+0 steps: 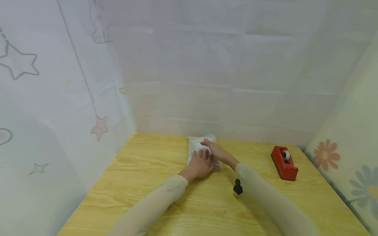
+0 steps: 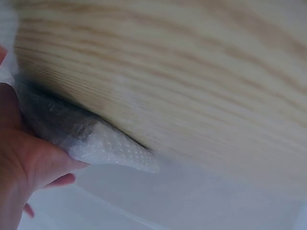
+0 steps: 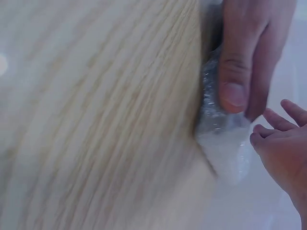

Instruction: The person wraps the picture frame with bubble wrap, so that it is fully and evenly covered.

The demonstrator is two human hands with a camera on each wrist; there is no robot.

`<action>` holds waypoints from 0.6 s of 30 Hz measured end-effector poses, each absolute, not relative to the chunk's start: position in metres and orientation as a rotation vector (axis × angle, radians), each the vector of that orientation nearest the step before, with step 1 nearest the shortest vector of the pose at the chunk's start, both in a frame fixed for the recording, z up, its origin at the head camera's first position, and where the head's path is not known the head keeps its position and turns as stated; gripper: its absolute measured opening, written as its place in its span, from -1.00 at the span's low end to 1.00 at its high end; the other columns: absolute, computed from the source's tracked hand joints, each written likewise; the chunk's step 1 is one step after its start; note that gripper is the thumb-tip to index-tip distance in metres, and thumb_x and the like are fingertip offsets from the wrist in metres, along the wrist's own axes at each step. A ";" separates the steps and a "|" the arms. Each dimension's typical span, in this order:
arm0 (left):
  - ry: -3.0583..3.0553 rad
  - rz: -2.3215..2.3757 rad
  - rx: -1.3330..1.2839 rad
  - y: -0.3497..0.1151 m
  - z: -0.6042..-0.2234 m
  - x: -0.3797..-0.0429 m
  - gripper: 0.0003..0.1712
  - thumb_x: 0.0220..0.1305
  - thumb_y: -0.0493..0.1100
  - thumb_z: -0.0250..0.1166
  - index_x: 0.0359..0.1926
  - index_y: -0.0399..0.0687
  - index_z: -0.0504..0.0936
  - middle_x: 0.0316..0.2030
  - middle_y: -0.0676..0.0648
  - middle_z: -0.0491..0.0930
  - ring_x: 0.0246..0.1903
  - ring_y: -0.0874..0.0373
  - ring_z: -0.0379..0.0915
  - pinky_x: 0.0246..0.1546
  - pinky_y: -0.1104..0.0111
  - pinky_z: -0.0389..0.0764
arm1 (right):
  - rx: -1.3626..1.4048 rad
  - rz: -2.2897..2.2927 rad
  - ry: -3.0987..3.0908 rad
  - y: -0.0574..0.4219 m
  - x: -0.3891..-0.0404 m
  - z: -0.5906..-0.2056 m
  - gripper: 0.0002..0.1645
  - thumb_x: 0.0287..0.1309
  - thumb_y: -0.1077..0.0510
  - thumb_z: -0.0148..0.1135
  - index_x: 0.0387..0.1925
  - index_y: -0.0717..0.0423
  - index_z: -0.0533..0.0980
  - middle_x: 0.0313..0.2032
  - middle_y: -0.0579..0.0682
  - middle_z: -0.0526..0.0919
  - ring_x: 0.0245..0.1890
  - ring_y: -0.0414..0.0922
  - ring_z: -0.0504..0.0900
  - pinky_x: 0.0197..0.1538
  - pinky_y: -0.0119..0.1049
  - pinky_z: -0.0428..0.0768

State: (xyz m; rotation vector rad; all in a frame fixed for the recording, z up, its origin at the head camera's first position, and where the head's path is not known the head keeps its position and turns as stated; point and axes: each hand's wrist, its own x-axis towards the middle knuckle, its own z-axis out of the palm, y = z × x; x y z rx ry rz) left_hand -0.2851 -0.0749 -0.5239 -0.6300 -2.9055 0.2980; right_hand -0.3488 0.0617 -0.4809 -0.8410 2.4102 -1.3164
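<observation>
A flat packet in clear bubble wrap (image 1: 195,144) lies near the far edge of the wooden table (image 1: 147,154). My left hand (image 1: 201,164) rests on its near part with fingers spread. Seen from the left wrist, the thumb of that hand (image 2: 36,160) lies along the wrap, which looks darker on one side. My right hand (image 1: 218,152) reaches over the packet from the right, fingers extended and crossing above the left hand in the head view. The right wrist view has its fingers (image 3: 276,122) apart from the wrap (image 3: 225,143), beside the left thumb.
A red tape dispenser (image 1: 284,164) with a roll of tape stands at the right side of the table. A small black object (image 1: 237,186) shows beside the right sleeve. Pale printed sheets (image 1: 189,65) hang behind the table and along both sides.
</observation>
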 end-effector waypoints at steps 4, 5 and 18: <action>-2.899 0.271 -0.633 -0.074 -0.526 -0.286 -0.11 0.50 0.48 -0.33 0.55 0.04 0.23 0.46 -0.18 0.20 0.37 -0.25 0.14 0.30 -0.25 0.16 | -0.905 -1.289 2.427 0.079 -0.330 -0.464 -0.18 0.57 -0.37 -0.41 0.48 0.03 0.35 0.47 -0.02 0.30 0.47 0.04 0.20 0.44 0.08 0.14; -2.893 0.263 -0.634 -0.074 -0.527 -0.286 -0.11 0.50 0.47 -0.33 0.54 0.04 0.26 0.46 -0.17 0.21 0.37 -0.25 0.15 0.30 -0.25 0.16 | -0.912 -1.290 2.429 0.084 -0.325 -0.459 -0.20 0.57 -0.36 -0.38 0.47 0.01 0.36 0.46 -0.03 0.32 0.45 0.05 0.24 0.43 0.08 0.16; -2.914 0.196 -0.647 -0.076 -0.544 -0.301 -0.10 0.49 0.47 -0.45 0.51 0.06 0.27 0.49 -0.19 0.17 0.40 -0.27 0.09 0.33 -0.27 0.06 | -0.960 -1.232 2.570 0.172 -0.290 -0.418 -0.39 0.58 -0.17 -0.04 0.43 0.08 0.40 0.33 0.09 0.48 0.34 0.10 0.40 0.31 0.16 0.36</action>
